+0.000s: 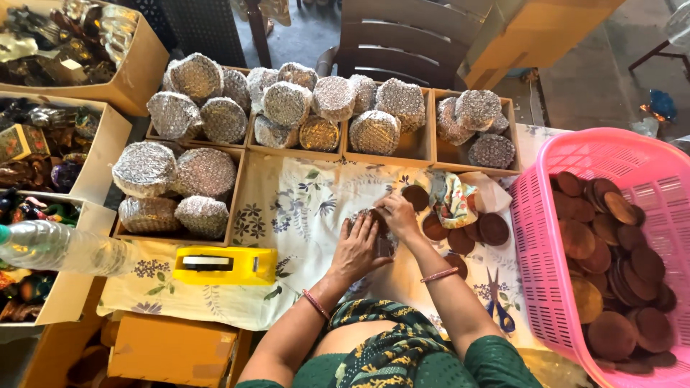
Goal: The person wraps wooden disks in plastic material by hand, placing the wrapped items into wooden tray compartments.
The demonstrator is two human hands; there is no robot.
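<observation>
- One bubble-wrapped bundle [375,231] lies at frame centre on the floral cloth [302,208].
- Left hand [357,248] presses flat on it, fingers spread; right hand [397,214] grips its top edge.
- Loose brown discs [483,228] lie right; pink basket [546,287] holds more.
- Yellow tape dispenser [225,265] sits lower left.

My left hand [357,248] and right hand [397,214] cover most of the bubble-wrapped bundle [383,243], so I cannot tell what it contains. The pink basket [535,237] runs off the right edge. The blue-handled scissors [497,305] lie partly hidden behind my right forearm.
</observation>
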